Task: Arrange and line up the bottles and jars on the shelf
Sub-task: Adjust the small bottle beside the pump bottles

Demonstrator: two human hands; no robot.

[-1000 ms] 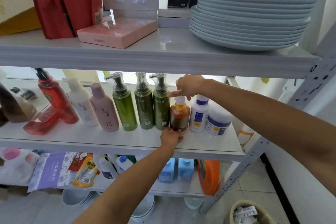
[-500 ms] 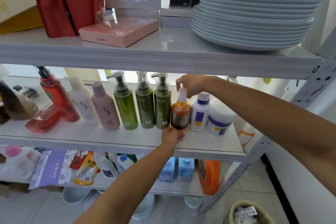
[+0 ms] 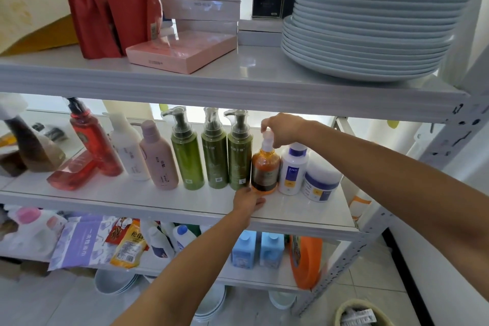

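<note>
An amber pump bottle stands in a row on the middle shelf. My right hand pinches its white pump top. My left hand touches the bottle's base with its fingers, resting on the shelf. Left of it stand three green pump bottles, a pink bottle, a white bottle and a leaning red bottle. To the right are a white bottle with a blue cap and a white jar. Another red bottle lies on its side.
The upper shelf holds a stack of grey plates, a pink box and red bags. Below are blue bottles, an orange jug and pouches. A metal shelf post stands at right, a basket on the floor.
My right hand has shifted from the bottle's nozzle to pinching the pump top from above. The amber bottle now stands straighter beside the green bottle. My left hand stays at its base.
</note>
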